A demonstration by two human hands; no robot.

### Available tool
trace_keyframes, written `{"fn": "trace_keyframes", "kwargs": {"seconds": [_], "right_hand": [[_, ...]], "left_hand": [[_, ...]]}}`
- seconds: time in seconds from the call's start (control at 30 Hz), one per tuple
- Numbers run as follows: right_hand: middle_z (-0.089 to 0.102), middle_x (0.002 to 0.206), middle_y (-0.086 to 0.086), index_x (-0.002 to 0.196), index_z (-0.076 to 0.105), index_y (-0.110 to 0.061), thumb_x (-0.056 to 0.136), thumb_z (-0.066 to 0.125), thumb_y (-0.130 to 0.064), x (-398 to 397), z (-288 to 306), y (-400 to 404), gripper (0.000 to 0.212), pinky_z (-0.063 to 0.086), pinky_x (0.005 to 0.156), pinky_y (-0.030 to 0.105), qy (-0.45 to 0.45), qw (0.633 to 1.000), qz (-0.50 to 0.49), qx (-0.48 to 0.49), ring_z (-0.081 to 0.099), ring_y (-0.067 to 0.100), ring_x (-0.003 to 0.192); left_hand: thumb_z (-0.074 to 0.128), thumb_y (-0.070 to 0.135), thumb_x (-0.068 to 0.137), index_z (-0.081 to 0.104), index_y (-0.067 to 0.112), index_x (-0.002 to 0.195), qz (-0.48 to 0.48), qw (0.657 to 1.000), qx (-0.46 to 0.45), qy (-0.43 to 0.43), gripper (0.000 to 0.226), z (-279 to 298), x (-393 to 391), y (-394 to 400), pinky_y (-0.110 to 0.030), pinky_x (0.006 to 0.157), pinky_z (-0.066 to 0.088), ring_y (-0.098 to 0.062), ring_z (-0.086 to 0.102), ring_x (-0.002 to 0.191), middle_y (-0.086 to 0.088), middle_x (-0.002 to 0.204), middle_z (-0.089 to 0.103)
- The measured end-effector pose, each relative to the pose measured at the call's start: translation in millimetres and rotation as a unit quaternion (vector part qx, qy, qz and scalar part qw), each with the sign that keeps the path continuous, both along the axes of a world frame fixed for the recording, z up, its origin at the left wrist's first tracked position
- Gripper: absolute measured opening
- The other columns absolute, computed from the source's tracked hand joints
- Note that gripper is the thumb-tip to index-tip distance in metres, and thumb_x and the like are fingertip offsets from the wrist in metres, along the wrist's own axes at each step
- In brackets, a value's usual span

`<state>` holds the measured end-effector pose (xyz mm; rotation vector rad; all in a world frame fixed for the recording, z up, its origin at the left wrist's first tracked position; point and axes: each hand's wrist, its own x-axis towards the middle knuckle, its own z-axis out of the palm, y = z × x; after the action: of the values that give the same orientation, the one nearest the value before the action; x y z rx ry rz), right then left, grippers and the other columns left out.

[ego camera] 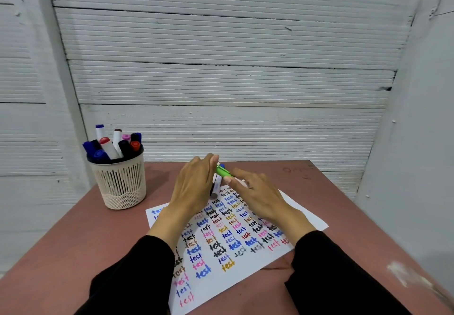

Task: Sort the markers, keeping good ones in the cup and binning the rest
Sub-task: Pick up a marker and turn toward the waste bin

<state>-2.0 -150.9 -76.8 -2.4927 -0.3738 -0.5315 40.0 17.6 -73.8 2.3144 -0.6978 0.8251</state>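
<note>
Over the far edge of the test sheet (235,246), both hands meet on a green marker (223,171). The right hand (258,195) pinches its near end between fingertips, while the left hand (194,187) closes on its far end, apparently at the cap. More markers lie half hidden beneath the left hand. The cup (120,182), full of markers, stands well left on the tabletop (73,241).

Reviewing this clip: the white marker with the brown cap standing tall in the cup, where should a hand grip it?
Pinch the brown-capped marker at its exposed upper barrel, coming from straight above. It stands nearly upright, clear above the neighbours crowding the cup.
</note>
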Motion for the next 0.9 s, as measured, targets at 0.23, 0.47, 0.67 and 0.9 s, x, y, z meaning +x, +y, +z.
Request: {"fn": "trace_keyframes", "kwargs": {"seconds": [0.23,0.47,0.67,0.9], "right_hand": [[0.056,0.086,0.002,0.111,0.034,-0.035,0.102,0.033,-0.044,-5.2,4.3,-14.4,0.012,0.046,0.058,0.029,0.096,0.98,0.017,0.172,0.048,0.014,0.063],[0.073,0.095,0.005,0.109,0.058,-0.016,0.1,0.04,-0.002,-13.6,26.8,-60.1,0.025,0.043,0.048,0.022,0.089,0.768,-0.022,0.634,0.058,0.016,0.062],[0.06,0.062,0.001,0.08,0.058,-0.018,0.084,0.072,-0.034,-27.1,7.1,-86.0,0.022,0.031,0.037,0.018,0.061,0.844,-0.193,0.497,0.044,0.01,0.048],[0.062,0.055,0.004,0.083,0.058,-0.004,0.097,0.054,-0.019,-43.3,-0.2,-83.5,0.021,0.028,0.038,0.019,0.105,0.875,-0.079,0.466,0.039,0.01,0.037]], "left_hand": [[0.034,0.043,0.102,0.043,0.019,0.079,-0.045,0.971,-0.212,0.098,0.034,3.6,-2.1,-9.1,-0.03,0.052,0.032,-0.009,0.04,0.053,0.001,0.062,0.051],[0.047,0.028,0.1,0.049,0.013,0.095,-0.163,0.845,-0.384,0.334,0.015,4.0,-21.2,-42.4,-0.023,0.066,0.051,-0.006,0.061,0.071,0.002,0.086,0.069],[0.04,0.017,0.103,0.051,0.019,0.12,-0.145,0.873,-0.287,0.367,0.021,-17.8,-30.4,-60.5,-0.027,0.079,0.05,-0.008,0.056,0.084,0.0,0.097,0.06],[0.029,0.029,0.105,0.043,0.011,0.103,-0.15,0.887,-0.286,0.33,0.023,-18.2,-38.8,-60.2,-0.017,0.062,0.045,-0.013,0.053,0.073,-0.001,0.079,0.055]]}}
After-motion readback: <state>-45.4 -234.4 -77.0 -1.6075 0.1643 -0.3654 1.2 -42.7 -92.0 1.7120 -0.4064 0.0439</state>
